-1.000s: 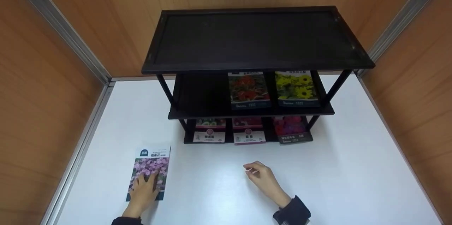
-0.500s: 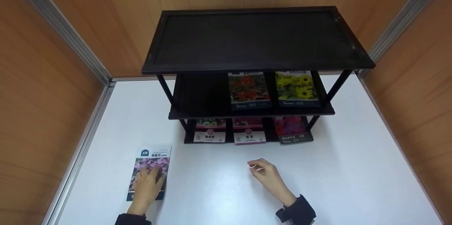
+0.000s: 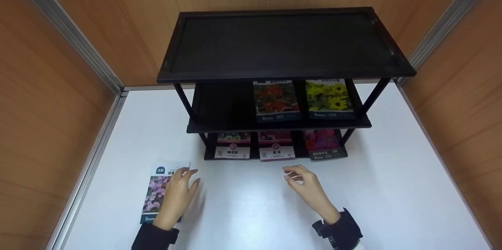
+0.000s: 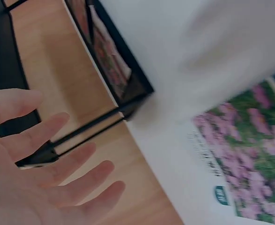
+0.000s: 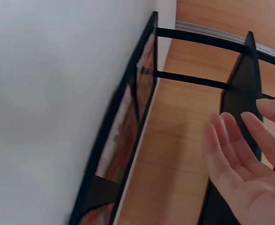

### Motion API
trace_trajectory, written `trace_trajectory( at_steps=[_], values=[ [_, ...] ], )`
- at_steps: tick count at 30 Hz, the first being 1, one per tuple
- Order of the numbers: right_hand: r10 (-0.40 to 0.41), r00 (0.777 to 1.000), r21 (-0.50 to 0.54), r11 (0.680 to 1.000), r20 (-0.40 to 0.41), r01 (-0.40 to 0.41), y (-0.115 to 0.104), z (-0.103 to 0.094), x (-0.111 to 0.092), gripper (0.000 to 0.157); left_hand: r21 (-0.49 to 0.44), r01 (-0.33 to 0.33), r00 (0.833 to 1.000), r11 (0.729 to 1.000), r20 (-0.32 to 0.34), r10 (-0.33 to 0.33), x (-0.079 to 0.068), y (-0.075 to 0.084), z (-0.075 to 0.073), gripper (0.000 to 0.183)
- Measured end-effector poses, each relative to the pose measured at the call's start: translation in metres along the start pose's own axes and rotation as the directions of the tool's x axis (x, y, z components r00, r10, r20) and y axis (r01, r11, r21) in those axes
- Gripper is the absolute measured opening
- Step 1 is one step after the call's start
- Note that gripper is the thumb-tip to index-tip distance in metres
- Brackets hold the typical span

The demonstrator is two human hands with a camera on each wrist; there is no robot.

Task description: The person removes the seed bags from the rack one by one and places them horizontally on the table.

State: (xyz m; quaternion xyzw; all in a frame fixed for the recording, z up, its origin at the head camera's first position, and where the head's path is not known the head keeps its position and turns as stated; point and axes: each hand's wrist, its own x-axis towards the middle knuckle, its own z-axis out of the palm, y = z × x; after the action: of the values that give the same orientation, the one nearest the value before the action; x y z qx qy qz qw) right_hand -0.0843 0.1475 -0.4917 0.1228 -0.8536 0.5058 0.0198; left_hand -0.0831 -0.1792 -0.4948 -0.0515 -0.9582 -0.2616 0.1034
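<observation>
A seed packet with pink flowers point(image 3: 156, 193) lies flat on the white table at the left. Over its right side hovers my left hand point(image 3: 179, 195), partly covering it in the head view. In the left wrist view that hand point(image 4: 53, 164) has its fingers spread and holds nothing, with the pink-flower packet point(image 4: 254, 154) apart from it. My right hand point(image 3: 310, 189) is above the table in front of the black shelf point(image 3: 280, 46), its fingers loosely bent. Nothing is in its grasp in the right wrist view, where the palm point(image 5: 254, 187) shows.
On the shelf's middle tier stand a red-flower packet point(image 3: 276, 101) and a yellow-flower packet point(image 3: 330, 99) towards the right. Three more packets, one of them dark with pink flowers point(image 3: 325, 146), lie on the lowest tier. Wooden walls point(image 3: 59, 104) enclose the white table point(image 3: 243, 207).
My left hand has come off the pink-flower packet and moved up and to the right. The right hand has shifted slightly forward and right. The packets have stayed where they were.
</observation>
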Motion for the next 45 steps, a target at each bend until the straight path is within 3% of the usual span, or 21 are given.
trace_trajectory(
  at_steps=[8, 14, 22, 28, 36, 41, 45],
  values=[
    [-0.047, 0.999, -0.053, 0.998, -0.021, 0.046, -0.011, -0.015, 0.008, 0.022, -0.042, -0.114, 0.993, 0.993, -0.046, 0.113, 0.014, 0.031, -0.004, 0.019],
    [-0.065, 0.998, -0.045, 0.997, -0.026, 0.064, -0.025, -0.029, 0.017, 0.025, -0.081, -0.211, 0.973, 0.974, -0.114, 0.201, 0.027, 0.053, -0.003, 0.018],
    [-0.045, 0.998, -0.036, 0.998, -0.037, 0.044, -0.037, -0.045, 0.035, 0.028, -0.175, -0.245, 0.967, 0.954, -0.113, 0.228, 0.045, 0.083, -0.009, 0.021],
    [-0.071, 0.995, -0.07, 0.995, -0.072, 0.066, -0.042, -0.052, 0.048, 0.026, -0.176, -0.27, 0.96, 0.947, -0.124, 0.251, 0.06, 0.101, -0.01, 0.018],
    [-0.1, 0.988, -0.094, 0.992, -0.116, 0.089, -0.048, -0.061, 0.066, 0.024, -0.214, -0.234, 0.972, 0.948, -0.057, 0.227, 0.078, 0.123, -0.013, 0.019],
    [-0.098, 0.987, -0.107, 0.991, -0.126, 0.085, -0.051, -0.065, 0.08, 0.024, -0.285, -0.136, 0.989, 0.949, 0.016, 0.147, 0.092, 0.134, -0.013, 0.021],
    [-0.041, 0.993, -0.105, 0.994, -0.113, 0.03, -0.053, -0.07, 0.095, 0.027, -0.306, -0.064, 0.994, 0.95, 0.059, 0.086, 0.107, 0.142, -0.011, 0.023]
  ],
)
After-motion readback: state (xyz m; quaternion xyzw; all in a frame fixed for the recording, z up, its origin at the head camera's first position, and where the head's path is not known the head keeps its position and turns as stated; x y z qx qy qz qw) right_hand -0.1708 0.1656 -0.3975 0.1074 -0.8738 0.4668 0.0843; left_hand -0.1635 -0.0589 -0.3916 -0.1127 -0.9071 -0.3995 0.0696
